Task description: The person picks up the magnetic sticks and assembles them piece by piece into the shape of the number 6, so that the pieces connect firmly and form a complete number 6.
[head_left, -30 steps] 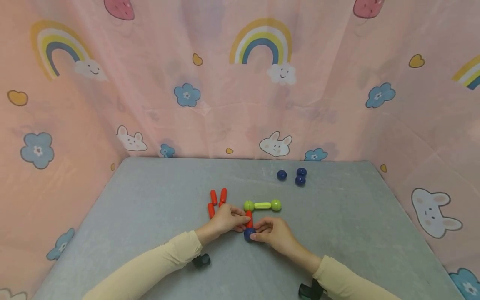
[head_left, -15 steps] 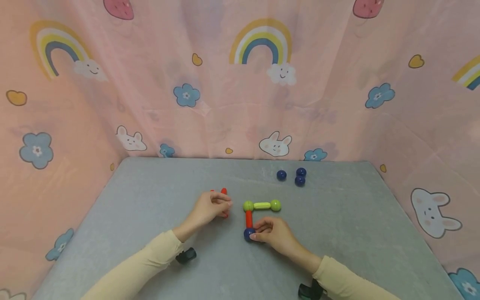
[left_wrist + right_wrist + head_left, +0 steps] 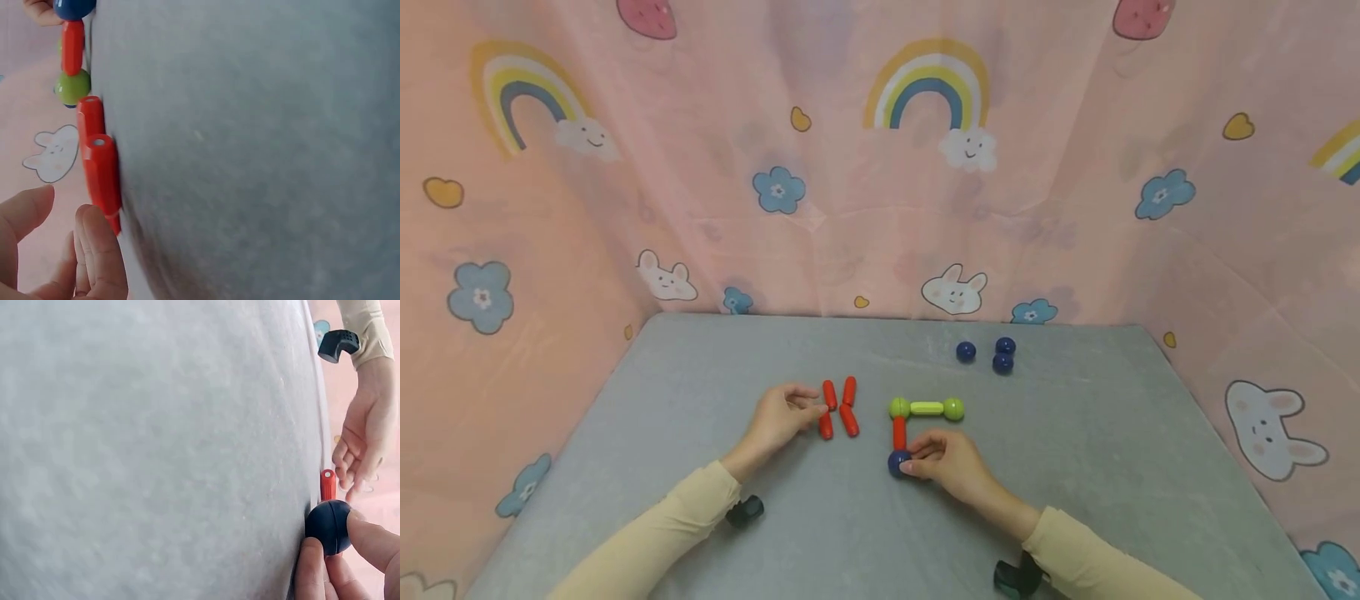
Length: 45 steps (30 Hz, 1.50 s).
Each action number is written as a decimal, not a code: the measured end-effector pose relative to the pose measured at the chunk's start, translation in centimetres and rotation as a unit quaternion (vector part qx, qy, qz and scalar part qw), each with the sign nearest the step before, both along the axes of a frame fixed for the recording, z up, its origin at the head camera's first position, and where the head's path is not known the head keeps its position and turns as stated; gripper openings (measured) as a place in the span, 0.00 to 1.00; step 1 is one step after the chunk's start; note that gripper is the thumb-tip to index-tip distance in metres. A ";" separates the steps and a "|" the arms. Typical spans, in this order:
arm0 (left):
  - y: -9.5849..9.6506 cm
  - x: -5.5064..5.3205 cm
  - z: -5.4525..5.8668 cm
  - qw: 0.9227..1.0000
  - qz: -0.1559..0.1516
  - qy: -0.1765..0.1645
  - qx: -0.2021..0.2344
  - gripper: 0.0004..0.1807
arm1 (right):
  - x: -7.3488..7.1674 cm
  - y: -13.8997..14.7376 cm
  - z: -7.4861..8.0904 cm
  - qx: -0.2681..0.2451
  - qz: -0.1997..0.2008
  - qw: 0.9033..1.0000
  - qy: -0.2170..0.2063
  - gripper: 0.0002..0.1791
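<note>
My right hand (image 3: pixel 951 458) pinches a dark blue ball (image 3: pixel 330 526) between thumb and fingers. From that ball a red rod (image 3: pixel 899 433) runs away to a green ball (image 3: pixel 899 407), and a light green rod (image 3: pixel 927 408) links this one to a second green ball (image 3: pixel 953 409). Together they form an L on the table. My left hand (image 3: pixel 781 417) is beside several loose red rods (image 3: pixel 102 175), thumb and fingers apart with nothing between them in the left wrist view. In the head view its fingertips overlap the nearest rods.
Three dark blue balls (image 3: pixel 966 352) sit near the back of the grey table (image 3: pixel 1075 433), two of them close together. A pink patterned curtain (image 3: pixel 835 242) hangs behind and along both sides. Black wrist devices (image 3: pixel 745 511) are under both forearms.
My left hand has left the red rod of the joined piece and moved left past the loose red rods, uncovering them. The right hand keeps its pinch on the blue ball.
</note>
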<state>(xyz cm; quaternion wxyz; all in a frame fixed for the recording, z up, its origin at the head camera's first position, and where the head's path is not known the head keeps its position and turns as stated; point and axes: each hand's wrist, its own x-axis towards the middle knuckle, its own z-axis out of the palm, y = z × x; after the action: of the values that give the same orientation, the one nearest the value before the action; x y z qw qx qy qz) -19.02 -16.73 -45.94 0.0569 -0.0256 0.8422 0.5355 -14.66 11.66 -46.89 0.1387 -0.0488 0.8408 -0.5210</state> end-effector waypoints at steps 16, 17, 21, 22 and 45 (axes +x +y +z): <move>0.3 -0.4 -1.2 0.998 -0.012 0.009 -0.067 0.18 | -2.1 0.4 -0.4 -0.010 0.004 1.000 0.003 0.15; 0.3 -0.4 -1.2 0.997 -0.014 0.011 -0.070 0.17 | -2.3 0.4 -0.4 -0.010 0.005 1.000 0.003 0.15; 0.3 -0.4 -1.2 0.997 -0.022 0.019 -0.076 0.16 | -2.5 0.4 -0.4 -0.012 0.009 1.000 0.006 0.15; 0.3 -0.4 -1.2 0.996 -0.024 0.021 -0.077 0.16 | -2.6 0.5 -0.4 -0.012 0.010 1.000 0.007 0.15; 0.7 0.3 -0.7 0.997 -0.023 0.017 -0.073 0.13 | -2.9 0.7 -0.3 -0.026 0.016 1.000 -0.002 0.17</move>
<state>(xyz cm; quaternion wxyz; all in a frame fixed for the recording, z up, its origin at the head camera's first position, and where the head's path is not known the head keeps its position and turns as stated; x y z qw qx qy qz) -18.76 -16.00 -46.67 0.0529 -0.0015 0.8802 0.4717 -17.57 12.31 -47.21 0.1473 -0.0649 0.8260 -0.5403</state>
